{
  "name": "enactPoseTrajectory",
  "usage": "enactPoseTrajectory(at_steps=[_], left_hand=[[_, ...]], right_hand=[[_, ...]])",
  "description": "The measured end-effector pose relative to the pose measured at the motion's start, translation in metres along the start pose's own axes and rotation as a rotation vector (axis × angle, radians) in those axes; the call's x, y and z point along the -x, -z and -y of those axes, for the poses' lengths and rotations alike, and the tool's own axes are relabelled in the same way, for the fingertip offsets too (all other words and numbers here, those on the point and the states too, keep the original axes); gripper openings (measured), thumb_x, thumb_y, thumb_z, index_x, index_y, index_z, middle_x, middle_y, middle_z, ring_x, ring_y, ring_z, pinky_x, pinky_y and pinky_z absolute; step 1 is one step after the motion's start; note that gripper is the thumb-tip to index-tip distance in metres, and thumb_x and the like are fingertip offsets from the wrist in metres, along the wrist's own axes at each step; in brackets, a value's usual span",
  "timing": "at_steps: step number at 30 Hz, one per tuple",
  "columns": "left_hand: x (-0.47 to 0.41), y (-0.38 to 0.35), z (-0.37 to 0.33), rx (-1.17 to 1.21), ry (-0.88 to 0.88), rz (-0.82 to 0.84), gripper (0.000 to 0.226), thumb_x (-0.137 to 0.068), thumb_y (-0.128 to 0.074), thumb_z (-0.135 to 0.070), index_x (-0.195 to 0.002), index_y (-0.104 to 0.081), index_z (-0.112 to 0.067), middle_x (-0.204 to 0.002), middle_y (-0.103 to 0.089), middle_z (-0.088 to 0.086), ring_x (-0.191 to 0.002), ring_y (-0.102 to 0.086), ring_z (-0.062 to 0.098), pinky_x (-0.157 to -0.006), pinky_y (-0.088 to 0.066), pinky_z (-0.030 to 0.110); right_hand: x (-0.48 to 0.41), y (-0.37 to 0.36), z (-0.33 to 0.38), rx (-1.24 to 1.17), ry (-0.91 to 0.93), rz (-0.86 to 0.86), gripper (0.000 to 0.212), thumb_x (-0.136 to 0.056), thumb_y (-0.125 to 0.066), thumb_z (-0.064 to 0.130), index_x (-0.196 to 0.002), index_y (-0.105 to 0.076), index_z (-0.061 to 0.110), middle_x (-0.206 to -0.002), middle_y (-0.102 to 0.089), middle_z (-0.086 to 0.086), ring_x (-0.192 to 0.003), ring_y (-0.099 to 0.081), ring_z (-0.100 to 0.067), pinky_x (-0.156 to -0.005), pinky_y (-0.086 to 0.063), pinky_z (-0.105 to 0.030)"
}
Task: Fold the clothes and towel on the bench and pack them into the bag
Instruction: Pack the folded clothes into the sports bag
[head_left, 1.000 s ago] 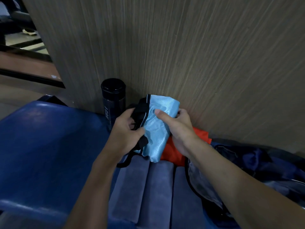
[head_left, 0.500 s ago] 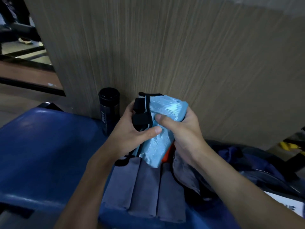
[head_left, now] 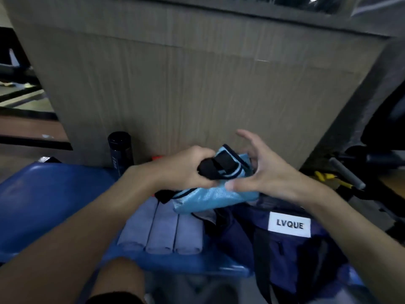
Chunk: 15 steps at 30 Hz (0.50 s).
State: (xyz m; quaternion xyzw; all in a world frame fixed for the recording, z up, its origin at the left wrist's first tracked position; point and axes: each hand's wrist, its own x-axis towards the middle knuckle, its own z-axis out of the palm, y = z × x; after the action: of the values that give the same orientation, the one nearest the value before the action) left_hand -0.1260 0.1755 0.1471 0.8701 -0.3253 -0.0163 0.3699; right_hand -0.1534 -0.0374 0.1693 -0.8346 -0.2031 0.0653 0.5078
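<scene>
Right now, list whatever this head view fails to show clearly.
- Orange cloth: head view, only a sliver shows past the left hand.
- Inside of the bag: head view, covered by the light blue garment and right hand.
- Print on the black bottle: head view, too small and blurred.
- Bag's near end: head view, cut off by the bottom edge.

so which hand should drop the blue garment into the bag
Left, probably: the left hand grips the blue garment by its black-trimmed end, right beside the bag. The right hand is open, fingers spread, and could hold the bag's mouth wide.
</scene>
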Motion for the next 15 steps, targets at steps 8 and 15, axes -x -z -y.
enactPoseTrajectory(at_steps=[8, 15], left_hand=[[-0.017, -0.025, -0.055, -0.175, 0.054, 0.145, 0.024, -0.080, -0.079, -0.036, -0.090, -0.062, -0.023, -0.078, -0.065, -0.010, -0.068, -0.061, 0.005, -0.064, -0.052, 0.028], [-0.006, -0.023, -0.072, -0.198, 0.160, 0.269, 0.054, -0.076, -0.083, -0.026, -0.119, -0.052, -0.024, -0.105, -0.064, -0.008, -0.089, -0.063, 0.005, -0.072, -0.053, 0.020]], right_hand=[[0.048, 0.015, -0.018, 0.154, 0.131, -0.193, 0.034, -0.080, -0.079, 0.011, -0.111, -0.064, 0.015, -0.095, -0.068, 0.007, -0.086, -0.060, 0.000, -0.081, -0.044, -0.012], [0.071, 0.028, -0.038, -0.104, 0.103, -0.415, 0.011, -0.088, -0.070, 0.006, -0.093, -0.067, 0.015, -0.079, -0.067, 0.010, -0.076, -0.060, -0.004, -0.076, -0.048, -0.024]])
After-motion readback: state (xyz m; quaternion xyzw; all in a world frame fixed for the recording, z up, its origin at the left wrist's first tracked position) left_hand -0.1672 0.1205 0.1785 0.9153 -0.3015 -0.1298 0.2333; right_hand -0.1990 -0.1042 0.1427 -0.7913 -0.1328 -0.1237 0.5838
